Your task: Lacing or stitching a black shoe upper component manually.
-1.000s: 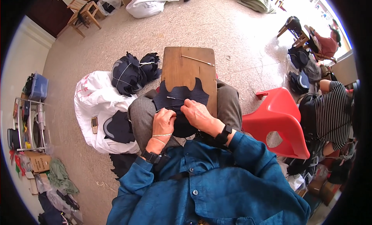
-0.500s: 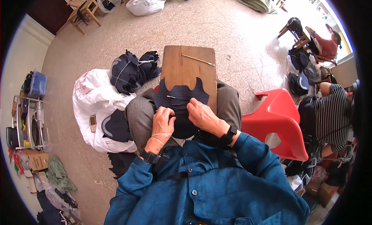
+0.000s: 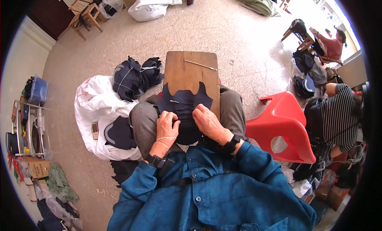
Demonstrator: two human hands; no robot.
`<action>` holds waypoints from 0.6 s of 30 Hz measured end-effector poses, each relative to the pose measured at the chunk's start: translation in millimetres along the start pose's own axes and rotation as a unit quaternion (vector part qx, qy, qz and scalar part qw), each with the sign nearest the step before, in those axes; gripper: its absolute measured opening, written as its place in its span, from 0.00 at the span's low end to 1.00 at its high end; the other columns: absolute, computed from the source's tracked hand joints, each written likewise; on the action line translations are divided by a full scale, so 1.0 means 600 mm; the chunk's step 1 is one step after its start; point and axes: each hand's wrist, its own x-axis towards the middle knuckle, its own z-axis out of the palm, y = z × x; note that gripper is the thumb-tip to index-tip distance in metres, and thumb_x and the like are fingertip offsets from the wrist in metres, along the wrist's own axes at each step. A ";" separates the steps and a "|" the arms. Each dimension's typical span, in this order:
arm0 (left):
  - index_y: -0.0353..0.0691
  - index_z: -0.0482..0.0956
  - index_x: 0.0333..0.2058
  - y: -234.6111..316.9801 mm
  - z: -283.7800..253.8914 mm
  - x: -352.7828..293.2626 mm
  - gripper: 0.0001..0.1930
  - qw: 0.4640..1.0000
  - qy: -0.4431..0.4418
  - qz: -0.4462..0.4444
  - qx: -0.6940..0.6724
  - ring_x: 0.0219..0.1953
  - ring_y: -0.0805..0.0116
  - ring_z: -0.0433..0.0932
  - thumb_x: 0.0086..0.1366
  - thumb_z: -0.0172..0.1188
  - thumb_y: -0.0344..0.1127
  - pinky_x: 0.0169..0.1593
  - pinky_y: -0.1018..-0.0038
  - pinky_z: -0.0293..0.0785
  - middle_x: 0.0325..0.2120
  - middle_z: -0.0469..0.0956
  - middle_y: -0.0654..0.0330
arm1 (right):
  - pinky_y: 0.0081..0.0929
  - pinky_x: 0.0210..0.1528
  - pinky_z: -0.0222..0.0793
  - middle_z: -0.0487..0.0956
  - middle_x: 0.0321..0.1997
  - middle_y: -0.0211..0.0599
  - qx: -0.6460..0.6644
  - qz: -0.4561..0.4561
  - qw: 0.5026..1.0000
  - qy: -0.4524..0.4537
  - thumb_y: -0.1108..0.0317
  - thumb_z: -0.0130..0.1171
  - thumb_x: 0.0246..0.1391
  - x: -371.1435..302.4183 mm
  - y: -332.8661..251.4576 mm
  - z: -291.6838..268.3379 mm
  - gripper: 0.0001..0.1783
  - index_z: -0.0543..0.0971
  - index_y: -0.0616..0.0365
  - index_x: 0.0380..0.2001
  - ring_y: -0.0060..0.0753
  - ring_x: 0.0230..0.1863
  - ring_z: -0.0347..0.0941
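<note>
Our L hand (image 3: 167,125) grips the dark-navy, two-pronged textile panel (image 3: 184,96); our R hand (image 3: 207,120)'s pinched narrow, on cloth or thread we can't tell. Several thin greyish threads (image 3: 183,109) already span it; remainder unclear. Panel overlaps the brown rectangular wooden tabletop (image 3: 191,76)'s near end.

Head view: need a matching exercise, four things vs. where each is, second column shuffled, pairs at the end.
Things:
1. thin pale stick
2. red plastic seat
3. small gold keypad phone
4. dark navy fabric piece

Places:
A. on the white plastic sack
B. at the left hand and right hand
C. far end of the brown wooden board
D. right of the grey trousers

Pairs: 1-C; 2-D; 3-A; 4-B
</note>
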 end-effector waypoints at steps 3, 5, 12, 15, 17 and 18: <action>0.37 0.74 0.32 0.000 -0.004 0.004 0.08 1.000 -0.007 0.011 0.002 0.31 0.58 0.75 0.56 0.66 0.25 0.36 0.66 0.73 0.31 0.72 0.55 | 0.43 0.44 0.73 0.73 0.38 0.50 0.045 0.029 0.998 0.032 0.80 0.55 0.54 -0.010 0.006 -0.010 0.06 0.74 0.64 0.36 0.57 0.41 0.74; 0.39 0.75 0.35 0.001 -0.009 0.011 0.09 0.998 -0.033 -0.018 -0.040 0.37 0.50 0.75 0.57 0.65 0.26 0.41 0.59 0.71 0.33 0.72 0.53 | 0.42 0.45 0.74 0.74 0.39 0.50 0.062 0.065 0.994 0.058 0.81 0.54 0.54 -0.015 0.010 -0.014 0.07 0.75 0.63 0.37 0.57 0.42 0.75; 0.44 0.80 0.31 0.019 0.000 0.066 0.06 0.981 -0.047 0.154 0.106 0.40 0.58 0.73 0.53 0.68 0.30 0.43 0.63 0.69 0.32 0.71 0.60 | 0.38 0.46 0.74 0.76 0.38 0.48 0.075 0.098 0.991 0.060 0.81 0.54 0.54 -0.017 0.009 -0.009 0.08 0.76 0.63 0.39 0.52 0.43 0.76; 0.44 0.80 0.31 0.016 0.004 0.073 0.06 0.967 -0.067 0.190 0.154 0.40 0.59 0.72 0.53 0.67 0.30 0.41 0.64 0.67 0.33 0.72 0.61 | 0.39 0.46 0.74 0.76 0.39 0.48 0.067 0.087 0.992 0.062 0.81 0.54 0.54 -0.017 0.009 -0.007 0.09 0.76 0.63 0.39 0.53 0.43 0.76; 0.41 0.78 0.31 0.012 0.007 0.072 0.05 0.958 -0.072 0.216 0.176 0.40 0.57 0.72 0.55 0.64 0.28 0.42 0.63 0.68 0.33 0.71 0.58 | 0.39 0.46 0.74 0.76 0.39 0.48 0.061 0.089 0.992 0.059 0.80 0.54 0.54 -0.018 0.009 -0.008 0.09 0.76 0.63 0.39 0.53 0.44 0.76; 0.41 0.78 0.31 0.007 0.005 0.073 0.05 0.957 -0.074 0.218 0.176 0.40 0.57 0.72 0.55 0.64 0.28 0.42 0.63 0.68 0.33 0.71 0.58 | 0.39 0.47 0.74 0.76 0.40 0.48 0.055 0.089 0.993 0.055 0.80 0.54 0.54 -0.018 0.008 -0.010 0.09 0.76 0.63 0.40 0.53 0.44 0.76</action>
